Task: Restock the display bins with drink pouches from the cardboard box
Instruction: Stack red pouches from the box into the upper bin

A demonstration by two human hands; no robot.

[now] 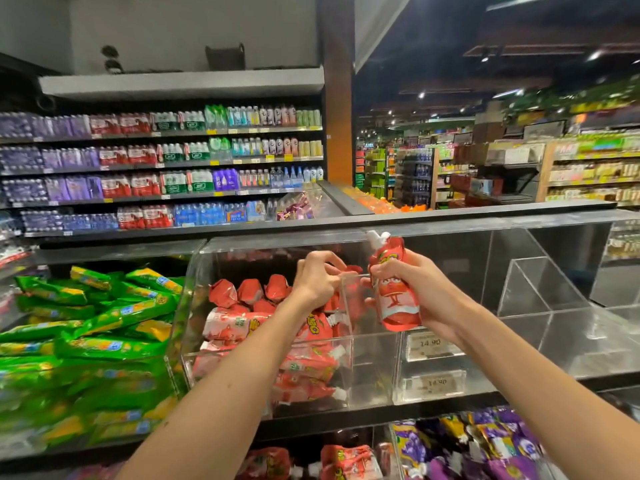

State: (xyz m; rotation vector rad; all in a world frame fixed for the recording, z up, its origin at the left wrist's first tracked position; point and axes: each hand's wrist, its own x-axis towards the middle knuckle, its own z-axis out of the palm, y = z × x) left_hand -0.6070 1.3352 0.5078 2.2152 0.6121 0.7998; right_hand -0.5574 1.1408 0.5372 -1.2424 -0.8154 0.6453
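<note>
Red drink pouch (394, 296) is up in the air over the right half of the clear bin (188, 306), near the bin's back edge. It stands almost straight, with its white cap at the top, tipped a little to the left. The right hand (426, 292) holds it from the right side, fingers and thumb wrapped tight around its middle.

The left hand (318, 278) is just beside it, at the top edge of the clear divider (346, 306) in the middle of the bin. Its fingers are curled in, but I cannot tell if they pinch the divider or a pouch behind it.

A pile of red pouches (242, 320) fills the left half of the bin, up to the left wall. The right half has a price tag (431, 344) at its front edge.

Green packs (114, 317) lie in a heap left of the bin. Purple pouches (485, 441) sit in a bin on the shelf below. Shelves of bottles (166, 168) are far behind.
</note>
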